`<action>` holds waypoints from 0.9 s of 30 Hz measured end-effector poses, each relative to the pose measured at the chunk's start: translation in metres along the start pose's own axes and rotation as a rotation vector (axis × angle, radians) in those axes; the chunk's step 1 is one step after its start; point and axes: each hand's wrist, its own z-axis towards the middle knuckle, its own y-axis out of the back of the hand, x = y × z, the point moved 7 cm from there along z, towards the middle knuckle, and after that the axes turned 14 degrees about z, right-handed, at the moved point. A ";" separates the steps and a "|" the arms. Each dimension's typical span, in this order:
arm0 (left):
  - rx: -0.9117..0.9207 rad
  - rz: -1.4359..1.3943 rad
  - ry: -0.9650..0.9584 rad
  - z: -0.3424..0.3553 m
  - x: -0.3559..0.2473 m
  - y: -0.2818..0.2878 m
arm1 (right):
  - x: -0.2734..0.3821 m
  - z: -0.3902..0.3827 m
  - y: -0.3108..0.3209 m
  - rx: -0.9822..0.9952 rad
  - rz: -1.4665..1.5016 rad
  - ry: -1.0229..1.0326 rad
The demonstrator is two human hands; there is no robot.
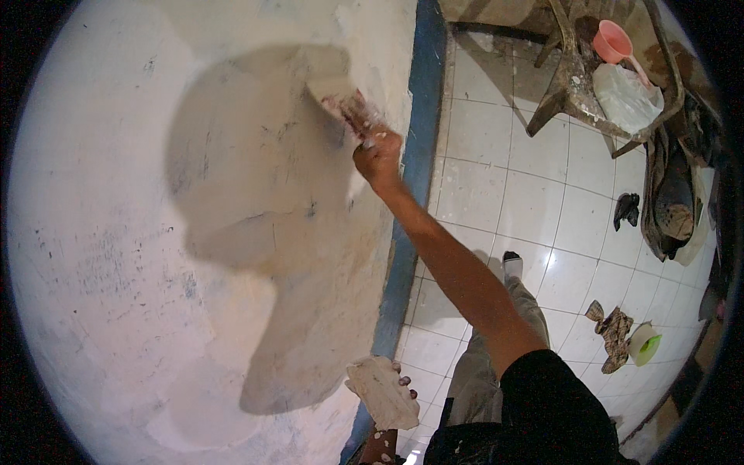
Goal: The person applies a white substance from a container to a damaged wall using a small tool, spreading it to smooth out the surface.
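Against the pale, patchy wall [101,217], my right hand [380,159] is closed round a putty knife [329,91]. Its broad blade meets the wall near the upper middle, and its handle end is smeared with reddish and white marks. Lower down, my left hand [404,381] grips a flat board [381,391] coated in off-white putty. Only the fingertips show along the board's right edge; the palm is hidden beneath it. White spots dot the left wrist. My own shadow falls across the wall around the knife, over cracks and dark scuffs.
A blue band [426,116] edges the wall beside the white tiled floor [535,194]. At upper right, a worn chair [570,85] bears a pink dipper [612,43] and a plastic bag [626,99]. Crumpled cloth [614,337] and a pale green-marked container [643,345] lie at right.
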 end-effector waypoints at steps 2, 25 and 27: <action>0.004 -0.018 -0.005 -0.002 -0.001 0.002 | 0.014 -0.026 -0.007 -0.053 -0.181 0.145; -0.049 -0.128 -0.029 -0.009 0.000 0.041 | 0.032 -0.146 -0.022 0.248 0.105 -0.036; 0.072 -0.174 0.010 0.005 0.003 0.007 | -0.030 -0.158 0.023 0.202 -0.066 -0.151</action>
